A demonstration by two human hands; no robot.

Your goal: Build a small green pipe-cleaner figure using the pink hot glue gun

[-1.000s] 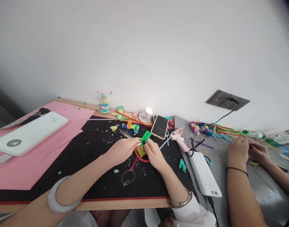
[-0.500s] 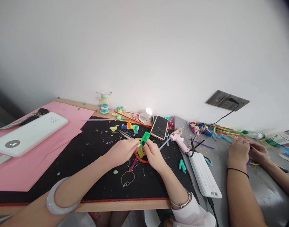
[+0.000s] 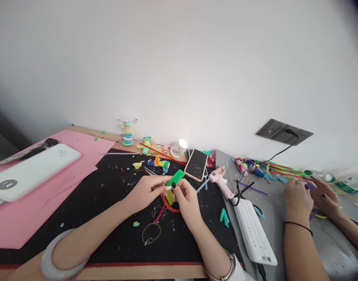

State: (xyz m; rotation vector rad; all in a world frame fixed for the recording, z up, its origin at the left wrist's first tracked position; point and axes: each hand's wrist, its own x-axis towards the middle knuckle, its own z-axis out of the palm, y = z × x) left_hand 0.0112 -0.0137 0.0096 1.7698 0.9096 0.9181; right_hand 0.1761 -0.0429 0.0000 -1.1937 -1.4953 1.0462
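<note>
Over the black mat (image 3: 103,203) my left hand (image 3: 145,192) and my right hand (image 3: 186,197) meet, both pinched on a folded bundle of green pipe cleaner (image 3: 176,178) with a yellow piece (image 3: 170,196) hanging under it. An orange-red pipe cleaner loop (image 3: 170,207) lies on the mat just below my fingers. A yellow-brown ring (image 3: 151,233) and a pink stick (image 3: 159,213) lie nearer me.
A phone (image 3: 197,164), a pink glue gun (image 3: 221,180), a white keyboard-like device (image 3: 253,232) and a white power bank (image 3: 29,171) on pink paper (image 3: 35,210) surround the mat. At right, another person's hands (image 3: 309,199) work beside a pile of pipe cleaners (image 3: 272,169).
The view has tilted up a little, so everything sits lower in the picture. My hands have stayed together on the green bundle, turning it slightly.
</note>
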